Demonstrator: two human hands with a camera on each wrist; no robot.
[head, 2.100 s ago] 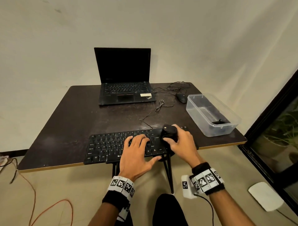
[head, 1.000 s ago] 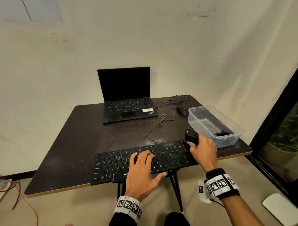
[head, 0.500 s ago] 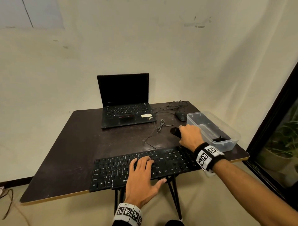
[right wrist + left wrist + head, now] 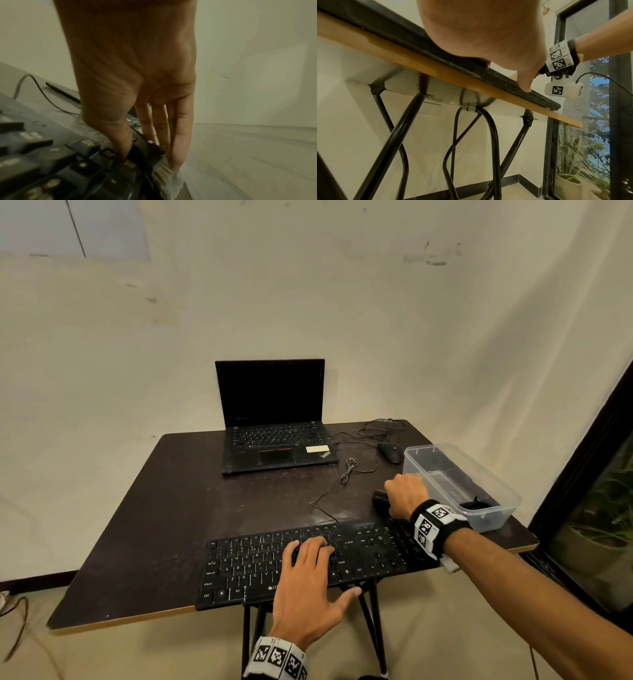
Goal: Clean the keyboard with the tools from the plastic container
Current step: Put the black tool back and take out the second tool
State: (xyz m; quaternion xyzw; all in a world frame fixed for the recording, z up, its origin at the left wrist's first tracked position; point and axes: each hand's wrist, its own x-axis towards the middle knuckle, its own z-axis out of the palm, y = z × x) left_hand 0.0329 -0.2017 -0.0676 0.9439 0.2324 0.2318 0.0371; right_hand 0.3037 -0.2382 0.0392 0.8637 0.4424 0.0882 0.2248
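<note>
A black keyboard lies along the front edge of the dark table. My left hand rests flat on its middle keys with the fingers straight; in the left wrist view the thumb reaches the keyboard's front edge. My right hand is just past the keyboard's back right corner, beside the clear plastic container. It pinches a black brush between thumb and fingers. The brush's white bristles sit against the edge of the keys. A small dark object lies in the container.
An open black laptop stands at the back of the table. A black mouse and its looped cable lie between the laptop and the container. A dark-framed glass door is at the right, and black table legs are below.
My right hand carried the brush from the middle of the keyboard to its right end, then past the back edge beside the container. The left hand stayed on the keys.
</note>
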